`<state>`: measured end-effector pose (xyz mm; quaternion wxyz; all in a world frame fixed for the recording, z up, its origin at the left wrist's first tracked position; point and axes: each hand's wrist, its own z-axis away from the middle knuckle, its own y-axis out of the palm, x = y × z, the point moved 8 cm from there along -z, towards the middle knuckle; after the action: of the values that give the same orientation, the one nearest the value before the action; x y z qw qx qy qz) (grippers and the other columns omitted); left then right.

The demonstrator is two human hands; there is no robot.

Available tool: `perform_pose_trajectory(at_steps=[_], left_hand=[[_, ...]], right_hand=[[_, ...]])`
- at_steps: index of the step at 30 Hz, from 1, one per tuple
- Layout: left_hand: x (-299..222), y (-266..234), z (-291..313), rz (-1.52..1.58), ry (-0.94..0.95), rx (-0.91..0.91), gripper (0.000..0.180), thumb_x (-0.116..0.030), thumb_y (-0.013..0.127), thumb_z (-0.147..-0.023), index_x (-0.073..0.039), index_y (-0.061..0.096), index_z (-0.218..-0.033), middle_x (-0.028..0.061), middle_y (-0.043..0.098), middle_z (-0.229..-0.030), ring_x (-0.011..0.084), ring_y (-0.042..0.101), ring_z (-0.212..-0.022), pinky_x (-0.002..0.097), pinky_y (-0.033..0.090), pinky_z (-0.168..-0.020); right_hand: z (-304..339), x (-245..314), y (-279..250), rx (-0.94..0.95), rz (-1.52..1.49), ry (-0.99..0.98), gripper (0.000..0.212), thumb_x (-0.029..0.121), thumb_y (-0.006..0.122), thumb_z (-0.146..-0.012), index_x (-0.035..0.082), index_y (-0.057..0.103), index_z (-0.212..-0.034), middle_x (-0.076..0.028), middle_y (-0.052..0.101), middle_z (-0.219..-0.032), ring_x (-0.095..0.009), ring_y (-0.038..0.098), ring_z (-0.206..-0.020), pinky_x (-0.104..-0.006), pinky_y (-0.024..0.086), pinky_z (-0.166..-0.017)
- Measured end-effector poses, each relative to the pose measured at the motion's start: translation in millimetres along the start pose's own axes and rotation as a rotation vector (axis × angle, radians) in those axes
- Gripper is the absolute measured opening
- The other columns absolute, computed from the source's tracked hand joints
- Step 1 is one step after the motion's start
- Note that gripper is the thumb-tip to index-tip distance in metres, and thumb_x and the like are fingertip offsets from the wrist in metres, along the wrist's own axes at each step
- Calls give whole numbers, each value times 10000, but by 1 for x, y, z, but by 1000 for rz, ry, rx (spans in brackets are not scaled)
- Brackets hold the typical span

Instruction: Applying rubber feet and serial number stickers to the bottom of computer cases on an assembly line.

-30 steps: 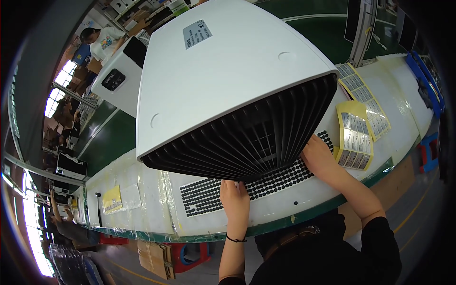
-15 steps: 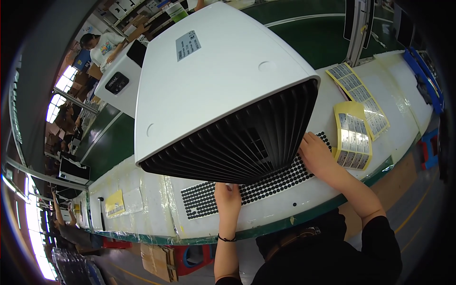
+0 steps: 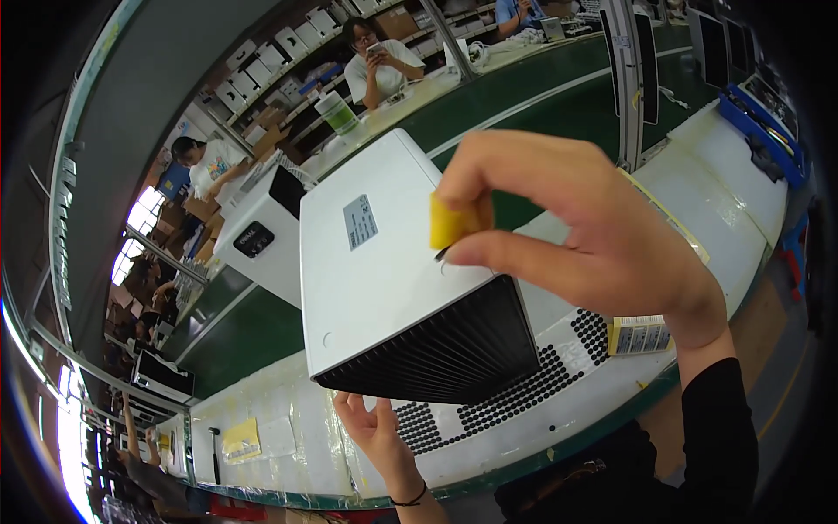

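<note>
A white box-shaped appliance (image 3: 371, 288) with a black ribbed grille (image 3: 445, 349) stands in front of me, a grey label on its top face. My right hand (image 3: 576, 227) is raised over its right edge. Thumb and fingers pinch a small black pad (image 3: 442, 254) beside a round mark on the white face; a yellow piece (image 3: 449, 220) covers or sits at the fingertips. Below the appliance's lower left edge is my left hand (image 3: 380, 437), fingers apart and bent upward; contact with the edge is unclear. Under it lies a sheet of black round pads (image 3: 524, 393).
Yellow-backed label sheets (image 3: 642, 336) lie on the right of the white bench. Another white appliance (image 3: 262, 236) stands behind, left. A blue tray (image 3: 764, 131) is at the far right. On the left lie a yellow sheet (image 3: 242, 439) and a black-handled tool (image 3: 216, 454). Co-workers sit beyond the green conveyor.
My right hand has risen from the pad sheet to the appliance's top face with a black pad. My left hand has moved left. The view has lifted, and the appliance appears smaller.
</note>
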<state>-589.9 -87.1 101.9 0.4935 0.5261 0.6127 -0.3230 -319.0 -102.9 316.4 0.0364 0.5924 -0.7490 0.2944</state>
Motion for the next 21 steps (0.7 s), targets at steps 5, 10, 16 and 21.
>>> perform_pose_trajectory(at_steps=[5, 10, 16, 21], left_hand=[[-29, -13, 2, 12, 84, -89, 462, 74, 556, -844, -23, 388, -1264, 101, 513, -1119, 28, 475, -672, 128, 303, -504], [-85, -16, 0, 3, 297, -128, 539, 44, 600, -826, -37, 363, -1304, 113, 499, -1136, 41, 470, -632, 139, 330, -523], [-142, -12, -11, -134, 556, -94, 536, 8, 602, -858, -24, 356, -1334, 97, 511, -1170, -14, 351, -574, 126, 222, -473], [-171, 9, -20, -245, 658, 12, 542, 19, 611, -847, -8, 358, -1326, 110, 538, -1136, -3, 407, -576, 129, 244, -486]], right_hand=[[-13, -13, 19, 204, -18, 102, 128, 50, 660, -827, 0, 561, -890, -82, 571, -808, -183, 540, -725, -292, 445, -664], [-21, -4, 21, 316, 170, -8, 126, 65, 666, -806, 26, 560, -864, -60, 562, -791, -201, 524, -698, -322, 434, -639], [-11, 18, 17, 221, 409, -312, 111, 73, 674, -786, 70, 577, -842, -18, 579, -736, -192, 565, -686, -335, 504, -724], [14, 35, 23, 16, 577, -502, 121, 70, 684, -781, 87, 584, -849, -14, 645, -758, -177, 655, -744, -379, 550, -856]])
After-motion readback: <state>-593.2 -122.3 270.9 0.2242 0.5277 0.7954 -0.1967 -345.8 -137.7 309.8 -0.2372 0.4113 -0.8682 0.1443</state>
